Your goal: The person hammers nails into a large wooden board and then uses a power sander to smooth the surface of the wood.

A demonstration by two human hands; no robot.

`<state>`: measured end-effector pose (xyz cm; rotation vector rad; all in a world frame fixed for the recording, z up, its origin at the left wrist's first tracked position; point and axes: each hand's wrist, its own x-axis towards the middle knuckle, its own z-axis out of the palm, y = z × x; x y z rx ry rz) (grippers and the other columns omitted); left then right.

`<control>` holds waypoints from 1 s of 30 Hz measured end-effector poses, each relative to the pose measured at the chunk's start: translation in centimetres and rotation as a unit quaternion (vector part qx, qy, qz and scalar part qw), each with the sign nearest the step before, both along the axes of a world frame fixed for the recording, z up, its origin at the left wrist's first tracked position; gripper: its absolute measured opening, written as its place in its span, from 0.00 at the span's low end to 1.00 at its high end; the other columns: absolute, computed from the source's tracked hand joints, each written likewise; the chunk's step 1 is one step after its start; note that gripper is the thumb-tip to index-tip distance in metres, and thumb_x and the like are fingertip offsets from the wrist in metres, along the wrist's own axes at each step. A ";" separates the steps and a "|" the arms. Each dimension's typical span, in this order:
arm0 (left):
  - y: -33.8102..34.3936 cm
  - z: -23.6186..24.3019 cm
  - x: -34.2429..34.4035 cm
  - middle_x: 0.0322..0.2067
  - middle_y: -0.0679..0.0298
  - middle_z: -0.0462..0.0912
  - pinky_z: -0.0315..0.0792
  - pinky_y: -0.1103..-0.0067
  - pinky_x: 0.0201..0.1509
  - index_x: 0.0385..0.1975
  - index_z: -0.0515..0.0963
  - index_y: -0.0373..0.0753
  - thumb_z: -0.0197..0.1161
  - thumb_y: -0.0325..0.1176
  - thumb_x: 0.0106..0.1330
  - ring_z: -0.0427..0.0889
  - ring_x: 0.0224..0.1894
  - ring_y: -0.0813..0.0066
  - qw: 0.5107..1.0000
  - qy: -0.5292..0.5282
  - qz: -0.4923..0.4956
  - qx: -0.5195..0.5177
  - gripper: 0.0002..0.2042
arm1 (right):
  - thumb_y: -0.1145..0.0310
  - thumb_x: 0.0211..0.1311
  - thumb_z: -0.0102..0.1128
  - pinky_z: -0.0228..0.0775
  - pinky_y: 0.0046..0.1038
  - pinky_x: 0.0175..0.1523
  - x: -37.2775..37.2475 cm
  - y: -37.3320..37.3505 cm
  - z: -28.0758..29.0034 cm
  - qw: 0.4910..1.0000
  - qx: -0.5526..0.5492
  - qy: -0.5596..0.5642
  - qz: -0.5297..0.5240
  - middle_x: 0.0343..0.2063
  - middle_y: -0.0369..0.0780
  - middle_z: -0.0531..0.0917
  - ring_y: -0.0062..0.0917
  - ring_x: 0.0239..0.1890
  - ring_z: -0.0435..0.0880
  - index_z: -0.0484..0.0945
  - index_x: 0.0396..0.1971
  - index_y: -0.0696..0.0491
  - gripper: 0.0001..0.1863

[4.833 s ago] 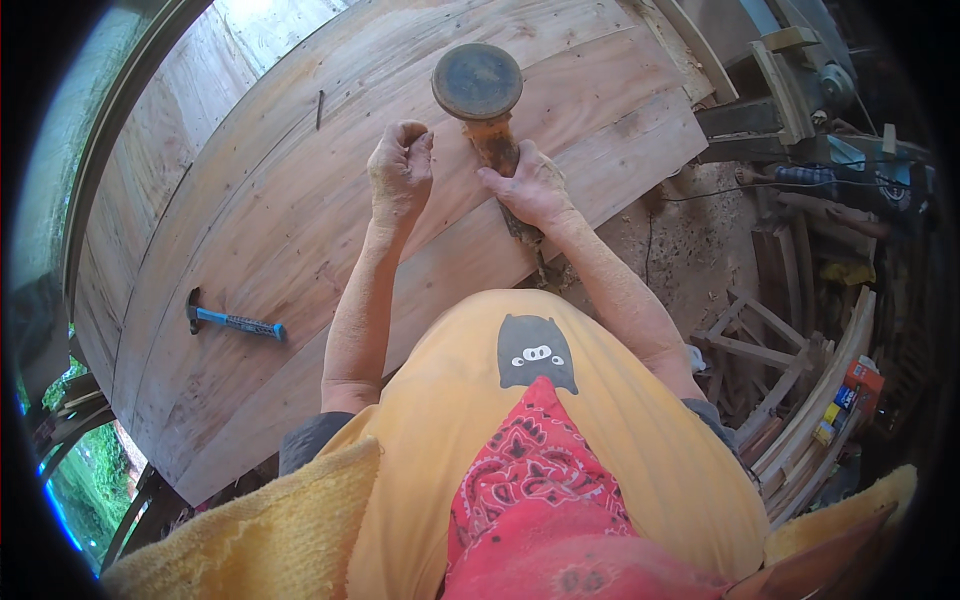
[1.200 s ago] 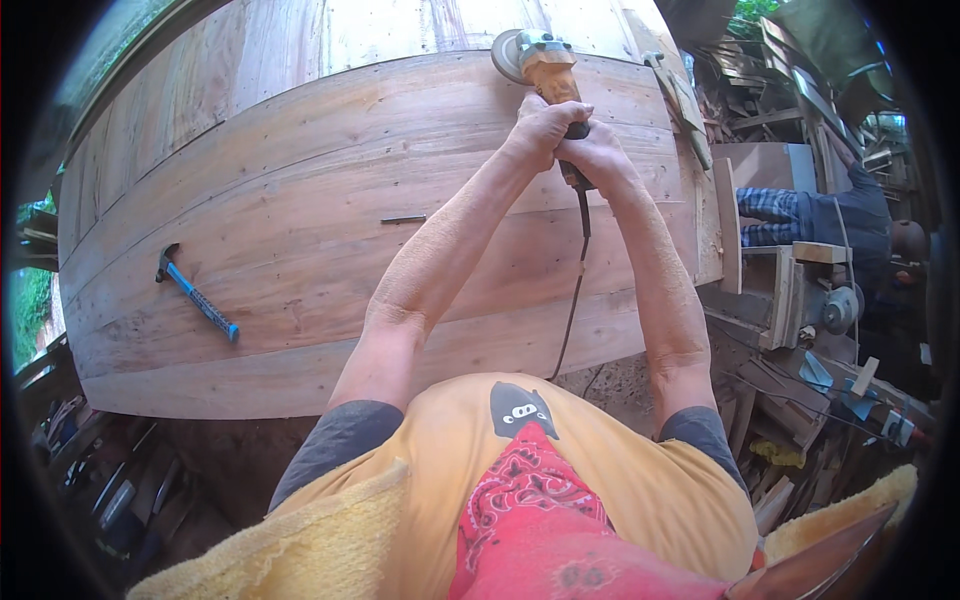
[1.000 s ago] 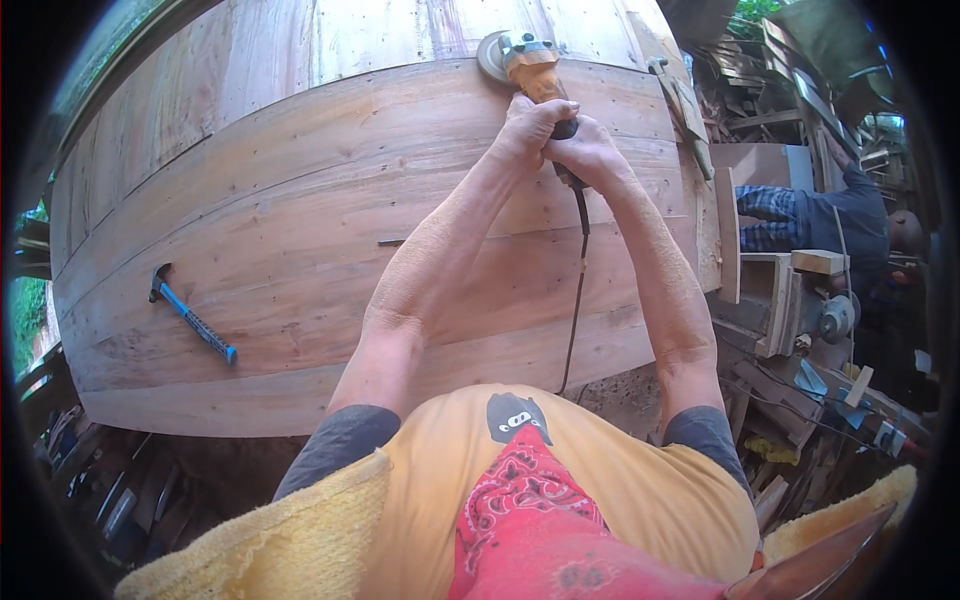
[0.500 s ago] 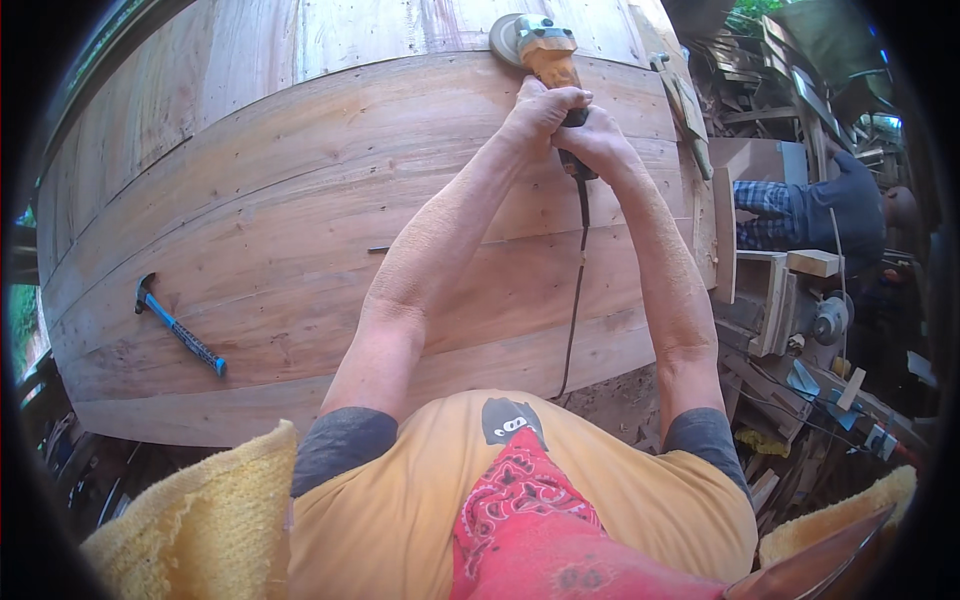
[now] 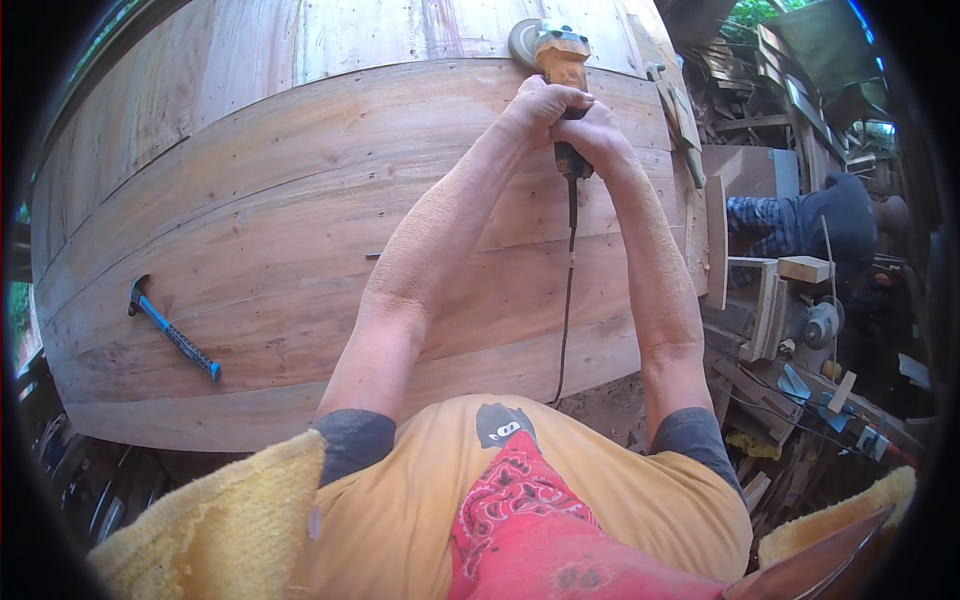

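Together, hands around grinder, dark shirt print

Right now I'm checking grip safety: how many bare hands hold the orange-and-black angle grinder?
2: the left bare hand, nearer the round grey disc, and the right bare hand, nearer the black power cord. Some fingers are hidden; no other hand shows there.

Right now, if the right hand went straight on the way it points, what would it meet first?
Probably the left hand, just ahead of the right hand on the grinder; whether they touch is unclear.
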<state>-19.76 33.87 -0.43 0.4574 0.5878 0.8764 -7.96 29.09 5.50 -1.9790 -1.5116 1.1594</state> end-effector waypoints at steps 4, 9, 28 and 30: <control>-0.2 -0.3 -0.6 0.40 0.55 0.86 0.87 0.67 0.50 0.47 0.79 0.29 0.72 0.19 0.62 0.89 0.41 0.65 0.999 0.007 0.037 -0.027 0.15 | 0.64 0.49 0.72 0.79 0.27 0.40 -0.5 0.3 -0.1 0.999 -0.017 -0.015 0.041 0.34 0.39 0.87 0.22 0.35 0.85 0.85 0.44 0.62 0.23; 0.3 -0.4 -1.2 0.43 0.53 0.86 0.86 0.67 0.51 0.50 0.77 0.30 0.72 0.18 0.63 0.89 0.43 0.65 0.996 0.027 0.070 -0.044 0.17 | 0.61 0.51 0.72 0.82 0.30 0.35 -1.5 1.1 -0.1 1.000 0.000 0.016 0.012 0.29 0.43 0.89 0.25 0.30 0.89 0.86 0.38 0.63 0.21; -8.6 -1.7 2.5 0.31 0.59 0.85 0.79 0.72 0.23 0.49 0.77 0.41 0.28 0.67 0.83 0.87 0.27 0.68 0.982 0.050 0.093 -0.156 0.36 | 0.55 0.53 0.74 0.80 0.34 0.30 -2.8 -0.2 1.8 0.995 -0.013 -0.080 -0.061 0.26 0.45 0.88 0.27 0.29 0.89 0.87 0.31 0.66 0.24; -8.9 -1.8 2.8 0.26 0.62 0.84 0.73 0.74 0.18 0.46 0.77 0.42 0.29 0.65 0.84 0.83 0.20 0.70 0.980 0.057 0.117 -0.153 0.35 | 0.53 0.50 0.76 0.81 0.35 0.35 -2.7 0.0 2.2 0.997 -0.015 -0.067 -0.028 0.29 0.48 0.88 0.31 0.33 0.89 0.85 0.36 0.69 0.29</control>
